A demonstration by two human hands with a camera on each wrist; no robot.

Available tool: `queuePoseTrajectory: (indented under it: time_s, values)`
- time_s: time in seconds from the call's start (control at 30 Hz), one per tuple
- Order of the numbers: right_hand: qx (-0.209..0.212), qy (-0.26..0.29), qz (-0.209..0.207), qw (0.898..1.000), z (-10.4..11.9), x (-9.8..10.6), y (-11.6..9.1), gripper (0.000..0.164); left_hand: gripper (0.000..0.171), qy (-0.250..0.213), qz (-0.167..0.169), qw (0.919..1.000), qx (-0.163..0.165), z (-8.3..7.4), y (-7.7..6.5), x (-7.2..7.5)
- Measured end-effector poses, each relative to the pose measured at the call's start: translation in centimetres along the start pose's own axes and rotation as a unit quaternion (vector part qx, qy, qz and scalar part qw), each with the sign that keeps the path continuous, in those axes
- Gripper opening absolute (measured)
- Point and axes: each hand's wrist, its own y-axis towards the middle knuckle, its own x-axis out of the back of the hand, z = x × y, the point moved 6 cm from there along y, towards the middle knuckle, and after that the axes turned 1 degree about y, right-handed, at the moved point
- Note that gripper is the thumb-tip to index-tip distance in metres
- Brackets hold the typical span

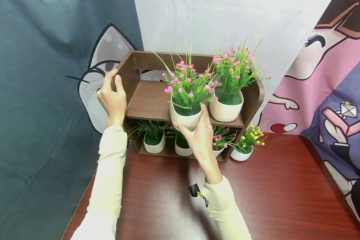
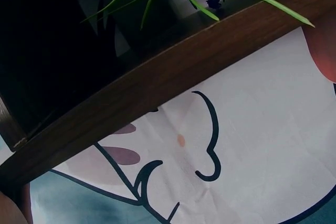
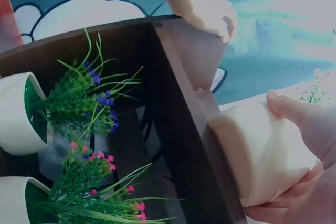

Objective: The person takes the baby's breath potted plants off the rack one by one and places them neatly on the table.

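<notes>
My right hand grips a white pot with pink flowers at the front edge of the brown shelf's upper board. In the right wrist view, thumb and fingers wrap the pot, whose base is at the board's edge; whether it bears on the board I cannot tell. My left hand rests on the top edge of the shelf's left side panel. Right of the held pot, a second white pot with pink flowers stands on the upper board.
On the lower board stand a pot with blue flowers and two with pink flowers, one in the middle. A pot with yellow flowers stands right of the shelf on the reddish table. Printed cloth hangs behind.
</notes>
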Motion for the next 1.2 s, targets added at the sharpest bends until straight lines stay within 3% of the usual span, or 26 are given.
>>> queuePoseTrajectory:
  time_s: [0.23,0.5,0.67,0.83,1.2]
  values:
    - [0.003,0.008,-0.007,1.0,0.1,1.4,-2.0,0.09,0.024,-0.001,0.001,1.0,0.0,-0.1,0.1,-0.2]
    - [0.006,0.003,-0.028,1.0,-0.3,2.8,-4.5,0.08,0.024,0.002,0.005,1.0,0.003,0.0,0.0,-0.1]
    - [0.005,0.032,-0.04,0.999,-0.8,3.5,-6.1,0.07,0.025,0.001,-0.001,1.0,-0.001,0.0,-0.1,0.2]
    - [-0.015,0.06,-0.033,0.998,-1.7,3.8,-7.5,0.072,0.025,-0.003,-0.003,1.0,-0.004,-0.1,0.1,0.2]
    - [-0.021,0.008,-0.021,1.0,-5.2,3.2,-12.1,0.081,0.026,-0.005,-0.003,1.0,-0.001,0.0,0.0,0.0]
